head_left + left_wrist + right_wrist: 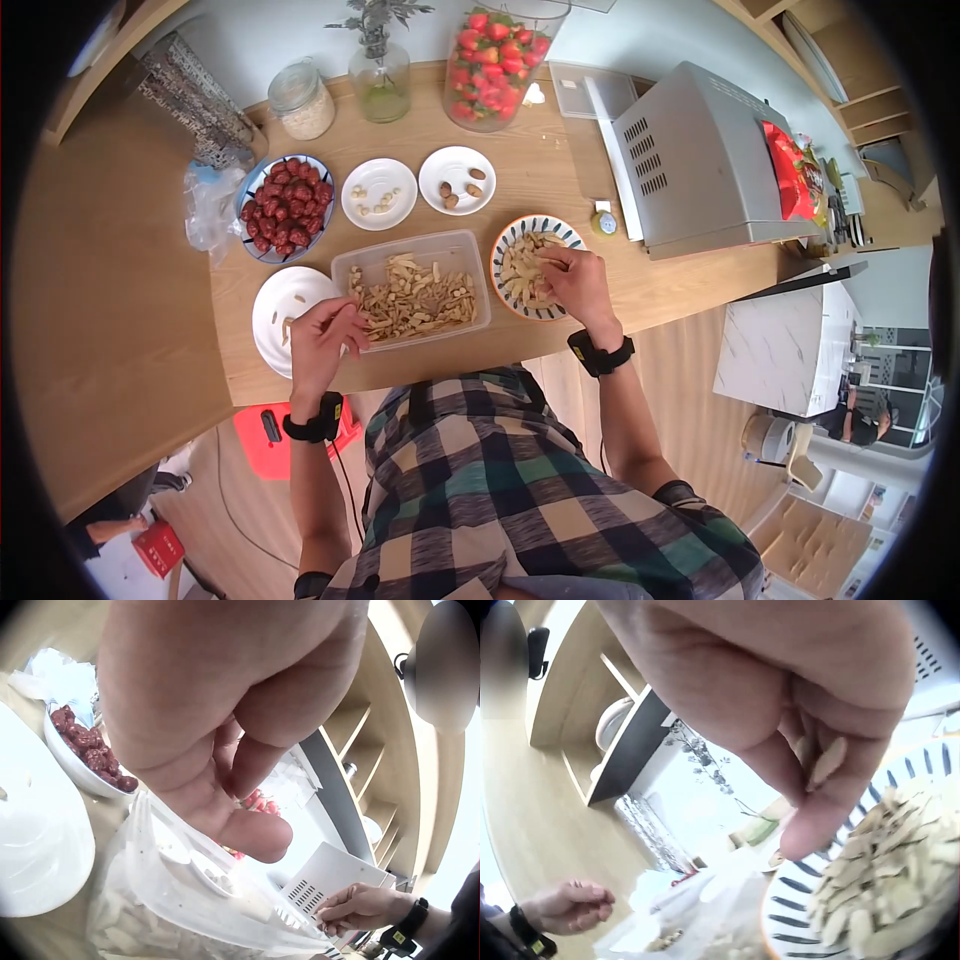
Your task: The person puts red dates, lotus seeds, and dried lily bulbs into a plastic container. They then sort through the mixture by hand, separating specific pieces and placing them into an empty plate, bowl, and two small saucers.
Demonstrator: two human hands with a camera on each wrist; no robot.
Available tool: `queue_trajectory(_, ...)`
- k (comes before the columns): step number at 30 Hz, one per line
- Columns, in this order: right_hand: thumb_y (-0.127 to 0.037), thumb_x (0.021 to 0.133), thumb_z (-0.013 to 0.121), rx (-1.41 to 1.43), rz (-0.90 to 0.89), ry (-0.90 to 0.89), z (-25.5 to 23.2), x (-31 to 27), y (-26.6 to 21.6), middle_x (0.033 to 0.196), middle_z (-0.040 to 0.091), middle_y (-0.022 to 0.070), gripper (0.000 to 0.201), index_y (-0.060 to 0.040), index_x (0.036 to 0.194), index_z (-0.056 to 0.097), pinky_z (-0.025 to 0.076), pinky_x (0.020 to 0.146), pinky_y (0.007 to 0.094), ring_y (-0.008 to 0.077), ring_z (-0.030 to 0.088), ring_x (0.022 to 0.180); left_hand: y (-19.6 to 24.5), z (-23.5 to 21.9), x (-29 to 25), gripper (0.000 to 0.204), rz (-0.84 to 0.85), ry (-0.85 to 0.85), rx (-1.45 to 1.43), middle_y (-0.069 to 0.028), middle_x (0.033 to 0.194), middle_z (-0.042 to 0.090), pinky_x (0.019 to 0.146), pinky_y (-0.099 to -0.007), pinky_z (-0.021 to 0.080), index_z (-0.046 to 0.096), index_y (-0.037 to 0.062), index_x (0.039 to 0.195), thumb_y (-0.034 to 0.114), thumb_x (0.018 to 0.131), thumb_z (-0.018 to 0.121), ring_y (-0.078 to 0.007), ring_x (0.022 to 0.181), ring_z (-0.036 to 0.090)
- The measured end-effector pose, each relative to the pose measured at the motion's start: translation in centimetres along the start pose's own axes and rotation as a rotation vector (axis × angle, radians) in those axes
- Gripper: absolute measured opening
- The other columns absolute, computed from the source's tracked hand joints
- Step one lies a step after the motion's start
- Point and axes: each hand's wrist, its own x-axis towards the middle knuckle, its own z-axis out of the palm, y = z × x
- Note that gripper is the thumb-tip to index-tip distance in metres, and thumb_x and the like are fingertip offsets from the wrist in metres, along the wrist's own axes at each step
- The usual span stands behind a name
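Pinching a slice [829,762] in its fingers, the right hand [580,285] hovers over the bowl [499,262]; the left hand [328,338] hangs at the tub's [450,248] edge, fingers loosely curled, empty.

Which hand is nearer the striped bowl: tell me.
Right. The right hand is over the striped bowl, pinching a pale slice; the left hand is farther off, by the plastic container's left end.

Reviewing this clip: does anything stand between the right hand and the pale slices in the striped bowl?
Nothing visible does. The right hand is over the striped bowl, pinching one slice; the pale slices lie uncovered below.
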Motion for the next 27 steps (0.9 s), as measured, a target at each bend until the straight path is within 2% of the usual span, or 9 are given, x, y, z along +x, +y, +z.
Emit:
queue_trajectory(2,-0.002,0.082,0.066,-0.272,-0.198,0.123,-0.2,0.3,1.0,0.081,0.074,0.0186,0.019,-0.0014,0.097,0.077,0.059,0.068,0.0373,0.0308,0.074,0.073,-0.6,-0.1,-0.1,0.02,0.008,0.022,0.013,-0.0112,0.087,0.068,0.05,-0.026,0.051,0.065,-0.0092,0.115,0.004,0.102,0.058,-0.0161,0.064,0.068)
queue_trajectory(5,-0.001,0.078,0.064,-0.392,-0.186,0.119,-0.4,0.4,0.7,0.086,0.073,0.02,0.024,-0.0046,0.098,0.078,0.058,0.075,0.0407,0.0376,0.072,0.082,-1.0,-0.2,-0.3,0.02,0.014,0.022,0.004,-0.0111,0.088,0.068,0.05,-0.0259,0.051,0.065,-0.0091,0.115,0.004,0.102,0.058,-0.016,0.064,0.068)
queue_trajectory(12,-0.003,0.081,0.065,-0.504,-0.196,0.133,-0.5,0.6,0.2,0.094,0.074,0.0191,0.022,-0.0049,0.098,0.078,0.058,0.079,0.043,0.0361,0.073,0.085,-1.6,-0.6,-0.6,0.018,0.007,0.047,-0.001,-0.011,0.088,0.068,0.052,-0.0258,0.051,0.066,-0.0085,0.113,0.002,0.101,0.057,-0.0158,0.065,0.068)
queue_trajectory(15,-0.003,0.082,0.065,-0.64,-0.203,0.225,-0.3,0.2,-1.4,0.101,0.074,0.0188,0.023,-0.006,0.101,0.078,0.058,0.082,0.0421,0.0349,0.072,0.09,-2.0,-0.9,-0.7,0.016,0.019,0.044,-0.008,-0.0104,0.089,0.069,0.052,-0.0255,0.052,0.067,-0.0081,0.111,0.001,0.1,0.058,-0.0155,0.064,0.068)
queue_trajectory(18,-0.002,0.082,0.064,-0.542,-0.346,0.217,0.6,0.0,-2.4,0.099,0.073,0.0192,0.022,-0.0048,0.099,0.077,0.057,0.08,0.0429,0.0353,0.072,0.09,-2.0,-0.9,-0.4,0.013,0.049,0.048,0.053,-0.0099,0.09,0.069,0.053,-0.0246,0.051,0.067,-0.0081,0.107,-0.001,0.099,0.06,-0.0142,0.064,0.067)
queue_trajectory(21,0.002,0.081,0.059,-0.359,-0.559,-0.029,3.5,-0.2,-3.9,0.088,0.069,0.0209,0.019,-0.0006,0.096,0.072,0.053,0.075,0.0485,0.0394,0.067,0.083,-1.7,-0.4,0.0,0.011,0.125,0.054,0.244,-0.0089,0.091,0.07,0.055,-0.0267,0.052,0.069,-0.0058,0.105,-0.001,0.096,0.063,-0.0138,0.067,0.066)
queue_trajectory(23,0.0,0.082,0.063,-0.375,-0.595,-0.1,5.7,0.0,-4.7,0.089,0.07,0.0205,0.018,-0.001,0.098,0.072,0.054,0.074,0.0456,0.0375,0.068,0.082,-1.8,0.2,0.3,0.013,0.417,0.032,0.485,-0.0127,0.092,0.069,0.064,-0.0294,0.054,0.067,-0.0052,0.104,-0.004,0.092,0.065,-0.0209,0.075,0.07)
queue_trajectory(25,-0.001,0.083,0.066,-0.39,-0.631,-0.174,7.6,0.4,-5.4,0.089,0.07,0.0201,0.018,-0.0014,0.1,0.072,0.055,0.073,0.0427,0.0357,0.07,0.081,-1.5,0.6,0.4,0.014,0.45,0.021,0.557,-0.0139,0.095,0.068,0.069,-0.0324,0.055,0.067,-0.0043,0.104,-0.004,0.09,0.065,-0.0263,0.08,0.069)
queue_trajectory(27,-0.004,0.083,0.066,-0.573,-0.681,-0.284,9.4,1.1,-5.6,0.092,0.07,0.0199,0.02,-0.0008,0.103,0.071,0.054,0.079,0.0475,0.0391,0.068,0.087,-1.5,0.8,0.4,0.015,0.481,0.012,0.628,-0.0151,0.098,0.067,0.074,-0.0353,0.056,0.067,-0.0035,0.104,-0.004,0.089,0.065,-0.0317,0.085,0.069)
